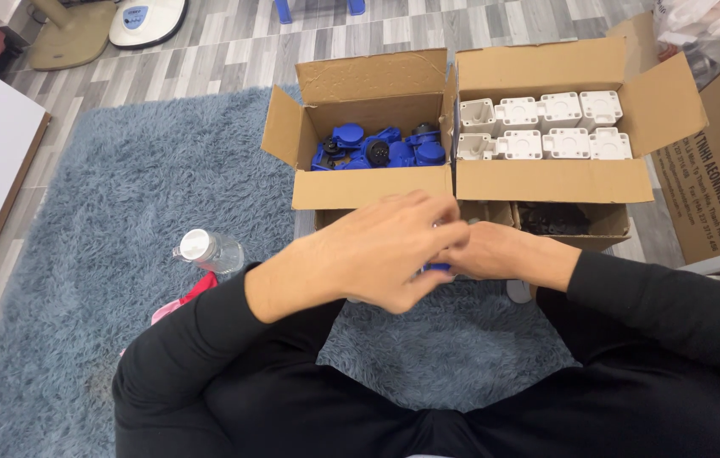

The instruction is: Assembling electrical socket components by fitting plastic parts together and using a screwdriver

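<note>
Grey plank flooring carries a shaggy blue rug (106,220), where three open cardboard boxes sit within arm's reach: one of blue parts (377,151), one of eight white housings (546,127), one of black pieces (555,219). Left hand (377,250) overlaps right hand (496,252), fingers pinching a small blue part (436,268) between them. One bottle (210,251) lies nearby.
</note>
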